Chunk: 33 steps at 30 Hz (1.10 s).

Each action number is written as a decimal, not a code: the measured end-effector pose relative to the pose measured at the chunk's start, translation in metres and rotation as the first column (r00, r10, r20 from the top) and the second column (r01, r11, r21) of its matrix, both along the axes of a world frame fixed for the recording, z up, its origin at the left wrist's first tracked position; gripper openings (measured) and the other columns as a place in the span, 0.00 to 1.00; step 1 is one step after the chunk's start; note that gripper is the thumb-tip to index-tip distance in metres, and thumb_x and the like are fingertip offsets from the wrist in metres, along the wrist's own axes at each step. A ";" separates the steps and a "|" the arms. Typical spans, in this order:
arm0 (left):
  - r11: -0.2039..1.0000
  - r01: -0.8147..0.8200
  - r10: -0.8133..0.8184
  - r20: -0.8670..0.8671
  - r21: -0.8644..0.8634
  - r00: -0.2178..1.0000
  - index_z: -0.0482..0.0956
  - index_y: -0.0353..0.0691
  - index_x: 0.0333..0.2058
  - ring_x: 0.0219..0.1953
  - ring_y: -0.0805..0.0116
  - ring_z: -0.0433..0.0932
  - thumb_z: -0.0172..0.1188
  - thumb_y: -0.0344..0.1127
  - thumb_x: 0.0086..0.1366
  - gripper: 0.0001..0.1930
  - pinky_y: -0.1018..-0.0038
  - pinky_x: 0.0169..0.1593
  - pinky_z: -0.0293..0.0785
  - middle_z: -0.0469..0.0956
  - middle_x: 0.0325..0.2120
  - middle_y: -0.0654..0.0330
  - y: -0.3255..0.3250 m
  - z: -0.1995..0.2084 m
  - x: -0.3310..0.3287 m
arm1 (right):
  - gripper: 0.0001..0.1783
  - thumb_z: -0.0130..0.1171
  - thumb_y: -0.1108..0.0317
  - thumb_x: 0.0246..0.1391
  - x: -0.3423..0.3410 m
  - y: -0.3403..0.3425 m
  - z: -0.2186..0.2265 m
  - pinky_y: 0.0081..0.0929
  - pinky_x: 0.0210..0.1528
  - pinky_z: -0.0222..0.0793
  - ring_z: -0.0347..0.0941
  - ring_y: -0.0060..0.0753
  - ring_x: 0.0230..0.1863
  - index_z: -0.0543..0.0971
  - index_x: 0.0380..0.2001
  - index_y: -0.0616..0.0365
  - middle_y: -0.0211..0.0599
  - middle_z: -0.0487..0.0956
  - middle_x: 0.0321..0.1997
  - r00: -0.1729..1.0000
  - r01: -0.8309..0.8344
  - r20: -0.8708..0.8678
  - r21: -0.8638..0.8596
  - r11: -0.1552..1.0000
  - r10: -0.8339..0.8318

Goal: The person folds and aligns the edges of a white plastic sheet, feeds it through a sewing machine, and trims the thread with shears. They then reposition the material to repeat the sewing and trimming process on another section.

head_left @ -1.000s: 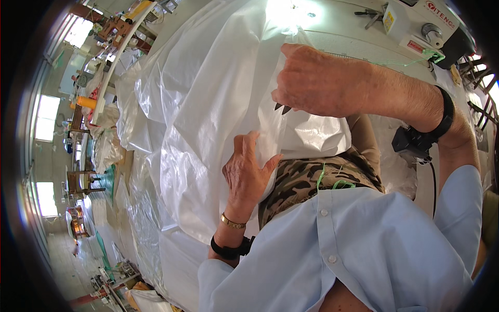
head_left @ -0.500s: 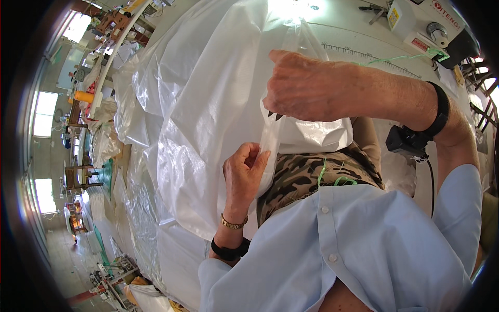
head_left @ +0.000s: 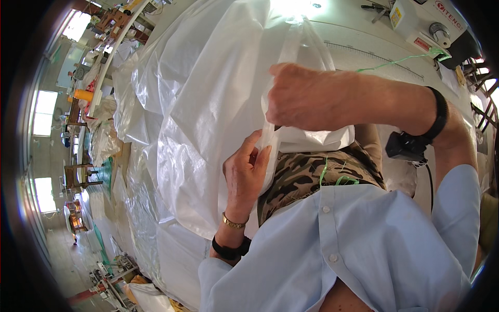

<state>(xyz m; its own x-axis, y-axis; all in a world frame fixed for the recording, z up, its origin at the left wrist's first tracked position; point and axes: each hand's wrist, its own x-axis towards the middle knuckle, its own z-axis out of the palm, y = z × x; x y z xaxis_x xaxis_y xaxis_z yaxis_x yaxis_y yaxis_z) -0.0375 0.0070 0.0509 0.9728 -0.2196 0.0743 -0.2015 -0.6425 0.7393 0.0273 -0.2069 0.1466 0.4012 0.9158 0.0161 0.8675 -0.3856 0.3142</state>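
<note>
White, translucent woven plastic sheeting (head_left: 202,109) hangs in broad folds over the table and down across my lap. My left hand (head_left: 243,169) pinches its narrow folded edge between thumb and fingers, low down near my thigh. A little higher on that same edge, my right hand (head_left: 301,99) is closed in a fist, knuckles up, gripping the sheeting. A small dark tip (head_left: 277,128) pokes out beneath the right fist; the rest of it is hidden, so its kind does not show.
A bright lamp (head_left: 294,20) lights the sheeting at the top. A sewing machine head (head_left: 426,26) stands at the upper right, with green thread (head_left: 397,61) trailing from it. A ruler scale (head_left: 374,56) runs along the white table. More sheeting (head_left: 140,192) lies at left.
My right hand has come down the sheeting's edge toward my left hand. The left hand has risen slightly. The dark tips under the right fist show less now.
</note>
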 end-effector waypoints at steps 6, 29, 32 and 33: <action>0.991 0.042 -0.084 0.337 0.128 0.938 0.80 0.32 0.35 0.20 0.80 0.63 0.60 0.28 0.64 0.05 0.79 0.26 0.62 0.68 0.18 0.64 0.001 -0.009 0.009 | 0.13 0.59 0.57 0.54 0.014 -0.061 0.000 0.37 0.40 0.67 0.74 0.42 0.29 0.79 0.36 0.54 0.36 0.78 0.23 0.960 0.277 -0.079 0.382 0.882 -0.267; 0.963 0.109 -0.082 0.117 -0.246 0.990 0.72 0.34 0.28 0.19 0.78 0.54 0.57 0.35 0.69 0.12 0.77 0.22 0.54 0.59 0.15 0.61 -0.011 -0.004 0.017 | 0.07 0.61 0.66 0.54 -0.017 -0.063 -0.082 0.34 0.44 0.68 0.76 0.38 0.36 0.77 0.35 0.55 0.34 0.79 0.33 0.860 0.303 0.027 0.777 0.552 -0.510; 0.936 0.080 -0.084 0.005 -0.341 0.996 0.69 0.34 0.25 0.21 0.80 0.51 0.55 0.37 0.71 0.16 0.78 0.22 0.50 0.57 0.16 0.67 -0.009 -0.009 0.018 | 0.05 0.60 0.68 0.55 -0.028 -0.040 -0.086 0.36 0.43 0.69 0.76 0.40 0.33 0.77 0.33 0.57 0.34 0.78 0.29 0.878 0.426 -0.264 0.809 0.405 -0.399; 0.914 0.035 -0.073 -0.078 -0.405 0.994 0.67 0.35 0.24 0.22 0.80 0.50 0.55 0.37 0.71 0.17 0.78 0.22 0.49 0.56 0.16 0.71 -0.010 -0.011 0.019 | 0.05 0.59 0.69 0.56 -0.029 -0.033 -0.088 0.37 0.41 0.69 0.75 0.41 0.31 0.77 0.32 0.59 0.36 0.78 0.28 0.859 0.487 -0.371 0.805 0.339 -0.353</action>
